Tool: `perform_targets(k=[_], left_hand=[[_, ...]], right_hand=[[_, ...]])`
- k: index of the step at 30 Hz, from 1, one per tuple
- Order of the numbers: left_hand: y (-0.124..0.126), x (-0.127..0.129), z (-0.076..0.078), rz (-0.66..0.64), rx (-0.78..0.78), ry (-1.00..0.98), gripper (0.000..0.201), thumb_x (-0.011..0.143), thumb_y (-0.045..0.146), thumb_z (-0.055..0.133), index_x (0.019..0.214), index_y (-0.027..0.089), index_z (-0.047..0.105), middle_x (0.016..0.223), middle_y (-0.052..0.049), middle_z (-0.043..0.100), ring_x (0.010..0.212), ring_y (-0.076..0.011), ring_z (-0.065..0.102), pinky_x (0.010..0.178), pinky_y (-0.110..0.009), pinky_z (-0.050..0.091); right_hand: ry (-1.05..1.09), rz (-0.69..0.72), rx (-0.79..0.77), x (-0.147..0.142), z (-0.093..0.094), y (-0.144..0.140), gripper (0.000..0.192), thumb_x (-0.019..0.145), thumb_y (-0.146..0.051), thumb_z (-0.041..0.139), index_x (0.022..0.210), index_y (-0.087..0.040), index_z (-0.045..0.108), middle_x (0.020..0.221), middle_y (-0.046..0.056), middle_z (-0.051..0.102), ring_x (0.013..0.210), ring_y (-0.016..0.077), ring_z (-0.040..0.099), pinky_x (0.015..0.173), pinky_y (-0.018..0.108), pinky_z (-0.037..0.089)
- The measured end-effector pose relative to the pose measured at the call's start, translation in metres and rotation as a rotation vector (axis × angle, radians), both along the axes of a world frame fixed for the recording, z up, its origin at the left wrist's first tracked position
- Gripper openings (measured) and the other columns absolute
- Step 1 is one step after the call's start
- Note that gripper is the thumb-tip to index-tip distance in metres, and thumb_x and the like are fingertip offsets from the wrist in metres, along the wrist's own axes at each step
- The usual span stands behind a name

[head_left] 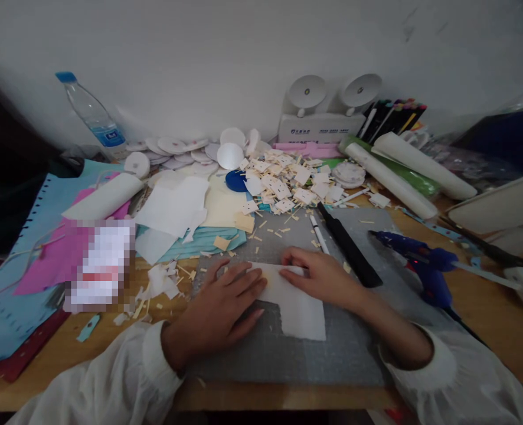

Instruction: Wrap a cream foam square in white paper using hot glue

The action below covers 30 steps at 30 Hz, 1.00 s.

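Observation:
A white sheet of paper (303, 313) with a cut-out corner lies on the grey cutting mat (244, 366). A faint yellowish patch shows through it close to my left fingertips. My left hand (226, 307) rests flat, fingers spread, its fingertips on the paper's left part. At the paper's upper right edge, my right hand (319, 274) has thumb and curled fingers closed on the sheet. Just beyond that hand lie a white pen (319, 233) and a long black tool (350, 245) whose kind I cannot make out.
A blue hot glue gun (421, 260) with a red light lies at right, its cord trailing. Small cream card pieces (283, 183) are heaped at the back. Paper scraps (162, 283) and teal sheets (190, 248) lie left. A water bottle (91, 109) stands by the wall.

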<state>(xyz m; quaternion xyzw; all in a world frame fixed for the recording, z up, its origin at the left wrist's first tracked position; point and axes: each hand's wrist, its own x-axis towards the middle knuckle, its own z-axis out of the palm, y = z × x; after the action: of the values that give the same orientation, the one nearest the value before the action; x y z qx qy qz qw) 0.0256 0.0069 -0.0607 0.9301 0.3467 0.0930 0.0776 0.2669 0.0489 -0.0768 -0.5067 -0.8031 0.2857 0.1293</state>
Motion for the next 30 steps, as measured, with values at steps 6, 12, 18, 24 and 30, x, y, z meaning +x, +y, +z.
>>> perform_targets(k=[6, 12, 18, 24, 30], left_hand=[[0.031, 0.025, 0.009, 0.102, -0.11, -0.176, 0.023, 0.089, 0.027, 0.05, 0.107, 0.021, 0.062, 0.109, -0.006, 0.061, 0.107, -0.0246, 0.048, 0.094, -0.044, 0.03], [0.06, 0.041, -0.008, 0.066, -0.24, -0.247, 0.01, 0.083, 0.022, 0.054, 0.085, 0.018, 0.063, 0.087, -0.004, 0.059, 0.092, -0.0219, 0.048, 0.083, -0.04, 0.034], [0.061, 0.036, -0.013, 0.039, -0.292, -0.293, 0.016, 0.089, 0.028, 0.052, 0.083, 0.018, 0.064, 0.086, -0.004, 0.059, 0.092, -0.0208, 0.048, 0.085, -0.039, 0.033], [0.061, 0.036, -0.014, 0.016, -0.306, -0.32, 0.014, 0.088, 0.024, 0.051, 0.087, 0.019, 0.064, 0.087, -0.003, 0.061, 0.093, -0.0201, 0.049, 0.086, -0.038, 0.033], [0.063, 0.036, -0.014, 0.01, -0.302, -0.336, 0.013, 0.087, 0.021, 0.05, 0.086, 0.019, 0.063, 0.086, -0.002, 0.062, 0.093, -0.0202, 0.049, 0.086, -0.038, 0.032]], right_hand=[[0.048, -0.014, -0.016, 0.0, -0.002, -0.007, 0.013, 0.088, -0.033, 0.052, 0.092, -0.022, 0.057, 0.078, -0.001, 0.063, 0.069, 0.0157, 0.056, 0.06, 0.026, 0.034], [0.111, -0.045, -0.034, -0.002, 0.002, -0.01, 0.012, 0.091, -0.033, 0.05, 0.086, -0.023, 0.055, 0.074, -0.004, 0.062, 0.065, 0.0128, 0.055, 0.058, 0.025, 0.033], [0.201, -0.066, 0.0, -0.005, 0.001, -0.01, 0.005, 0.088, -0.022, 0.053, 0.083, -0.022, 0.055, 0.075, -0.004, 0.06, 0.069, 0.012, 0.055, 0.061, 0.024, 0.036], [0.195, -0.017, 0.095, -0.007, 0.001, -0.012, 0.005, 0.088, -0.017, 0.05, 0.088, -0.02, 0.054, 0.085, 0.0, 0.057, 0.077, 0.0138, 0.055, 0.069, 0.027, 0.04], [0.155, 0.036, 0.159, -0.006, 0.001, -0.012, 0.004, 0.089, -0.017, 0.051, 0.088, -0.02, 0.054, 0.084, 0.0, 0.057, 0.074, 0.0131, 0.055, 0.065, 0.026, 0.04]])
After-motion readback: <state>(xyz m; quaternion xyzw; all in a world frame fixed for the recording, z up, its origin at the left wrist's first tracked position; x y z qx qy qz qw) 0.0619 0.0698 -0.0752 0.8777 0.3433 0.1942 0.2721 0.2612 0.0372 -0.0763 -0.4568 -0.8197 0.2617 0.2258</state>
